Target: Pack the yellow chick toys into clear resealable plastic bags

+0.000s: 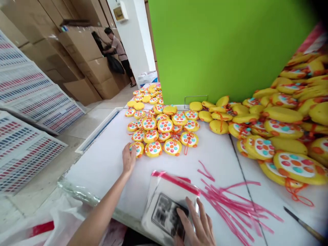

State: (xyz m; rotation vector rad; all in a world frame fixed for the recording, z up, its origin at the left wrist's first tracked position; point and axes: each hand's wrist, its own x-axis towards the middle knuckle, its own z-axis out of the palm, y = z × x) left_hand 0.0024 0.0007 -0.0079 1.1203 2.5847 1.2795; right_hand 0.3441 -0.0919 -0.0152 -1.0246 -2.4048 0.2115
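**Left hand on a round yellow toy, right hand spread on a zip bag**

Left of the white table, stacked white panels printed with red and blue bars lean on the floor, and brown cardboard cartons stand beyond them. A co-worker stands at the cartons. A white plastic sack lies below the table's near-left corner, and clear film runs along that edge.

On the table, the left hand's fingers sit close together, their tips against the toy's rim; whether they grip it, I cannot tell. That toy lies at the near edge of a crowd of similar toys. The right hand lies open, fingers apart, pressing the bag, which has a red zip strip and holds a white sheet with a dark printed block.

Right of the bag, loose pink cords trail across the table. Further right, yellow toys heap up against a green board.
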